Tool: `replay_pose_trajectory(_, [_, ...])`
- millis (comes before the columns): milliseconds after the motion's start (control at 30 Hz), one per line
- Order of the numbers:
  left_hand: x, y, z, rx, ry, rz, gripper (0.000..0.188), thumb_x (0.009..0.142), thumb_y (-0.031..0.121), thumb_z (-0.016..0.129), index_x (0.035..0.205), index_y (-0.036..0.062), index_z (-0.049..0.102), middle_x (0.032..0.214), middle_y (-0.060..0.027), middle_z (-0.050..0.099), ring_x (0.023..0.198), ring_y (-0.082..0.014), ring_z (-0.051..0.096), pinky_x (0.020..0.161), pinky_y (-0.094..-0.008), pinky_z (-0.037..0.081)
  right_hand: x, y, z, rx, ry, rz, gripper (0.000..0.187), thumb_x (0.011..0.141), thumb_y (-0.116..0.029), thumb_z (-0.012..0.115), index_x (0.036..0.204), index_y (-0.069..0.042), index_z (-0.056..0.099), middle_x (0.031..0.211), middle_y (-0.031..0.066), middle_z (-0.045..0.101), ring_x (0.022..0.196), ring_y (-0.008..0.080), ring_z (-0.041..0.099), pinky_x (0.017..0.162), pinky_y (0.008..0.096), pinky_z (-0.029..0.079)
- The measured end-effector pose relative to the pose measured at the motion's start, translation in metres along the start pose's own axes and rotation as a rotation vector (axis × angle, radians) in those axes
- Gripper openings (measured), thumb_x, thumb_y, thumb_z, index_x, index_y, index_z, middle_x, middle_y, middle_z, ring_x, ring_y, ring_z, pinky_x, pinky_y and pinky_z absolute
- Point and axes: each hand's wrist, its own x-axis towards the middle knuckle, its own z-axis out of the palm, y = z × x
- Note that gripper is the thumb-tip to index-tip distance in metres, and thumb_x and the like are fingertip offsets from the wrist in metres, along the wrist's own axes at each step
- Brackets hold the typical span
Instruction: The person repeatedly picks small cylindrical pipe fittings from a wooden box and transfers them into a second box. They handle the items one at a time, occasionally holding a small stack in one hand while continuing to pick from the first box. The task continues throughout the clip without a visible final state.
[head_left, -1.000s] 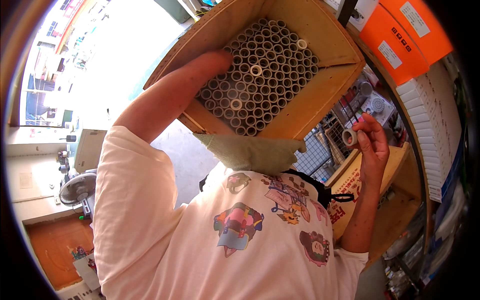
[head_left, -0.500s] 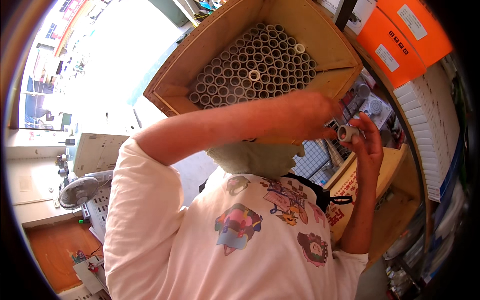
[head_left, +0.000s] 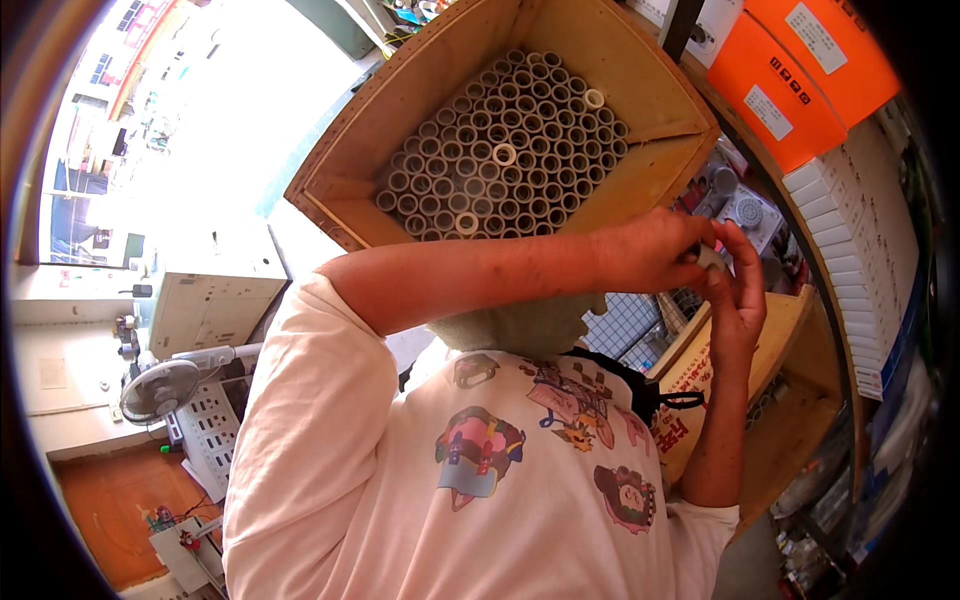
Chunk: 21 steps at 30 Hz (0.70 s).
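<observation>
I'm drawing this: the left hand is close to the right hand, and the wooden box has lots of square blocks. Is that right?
Not quite: the head view shows lots of short round tubes, not square blocks, in the wooden box. The left hand is close to the right hand.

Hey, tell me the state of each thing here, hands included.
Right hand: pinching the pale ring
Left hand: fingers bent at the ring
Pale ring: held, partly covered
Wooden box: open-topped
Rings in the box: packed, open ends up
Green cloth: draped, partly hidden
Fan: running or not, can't tell
</observation>
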Motion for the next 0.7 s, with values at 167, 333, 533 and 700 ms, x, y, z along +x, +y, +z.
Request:
replay_pose_trajectory(167, [-0.003, -0.001, -0.043, 0.131, 0.115, -0.008, 0.034, 0.079, 0.012, 0.068, 0.11, 0.0027, 0.058, 0.088, -0.0148, 0.064, 0.08, -0.026, 0.065, 0.07, -0.0348, 0.052, 0.002, -0.009, -0.001, -0.091, 0.118, -0.007, 0.044, 0.091, -0.009, 0.056, 0.133, -0.003, 0.043, 0.127, 0.0107, 0.052, 0.099, 0.0151, 0.059, 0.077, 0.0256, 0.051])
replay_pose_trajectory(333, [-0.02, -0.042, -0.137, 0.661, 0.342, 0.024, 0.033, 0.076, 0.006, 0.067, 0.108, 0.0057, 0.06, 0.1, -0.014, 0.062, 0.09, -0.0286, 0.063, 0.077, -0.0352, 0.052, 0.002, -0.01, -0.009, -0.102, 0.171, -0.009, 0.04, 0.09, -0.008, 0.053, 0.129, -0.004, 0.048, 0.118, 0.0093, 0.058, 0.082, 0.0106, 0.059, 0.067, 0.022, 0.048])
replay_pose_trajectory(533, [-0.067, -0.109, -0.194, 1.045, 0.259, -0.391, 0.025, 0.08, 0.008, 0.059, 0.104, 0.0037, 0.06, 0.099, -0.0184, 0.061, 0.094, -0.036, 0.059, 0.081, -0.0423, 0.049, 0.004, -0.006, -0.01, -0.07, 0.095, 0.013, 0.039, 0.089, -0.006, 0.053, 0.128, -0.004, 0.05, 0.111, 0.0079, 0.061, 0.076, 0.0083, 0.056, 0.065, 0.0208, 0.045])
replay_pose_trajectory(700, [-0.071, -0.131, -0.185, 0.77, 0.249, -0.66, 0.017, 0.078, 0.006, 0.058, 0.092, 0.0019, 0.066, 0.098, -0.0185, 0.066, 0.094, -0.036, 0.063, 0.079, -0.0439, 0.051, 0.003, 0.0, -0.017, -0.043, 0.092, 0.043, 0.039, 0.088, -0.005, 0.054, 0.127, -0.004, 0.051, 0.107, 0.0069, 0.062, 0.075, 0.0075, 0.056, 0.065, 0.0202, 0.044])
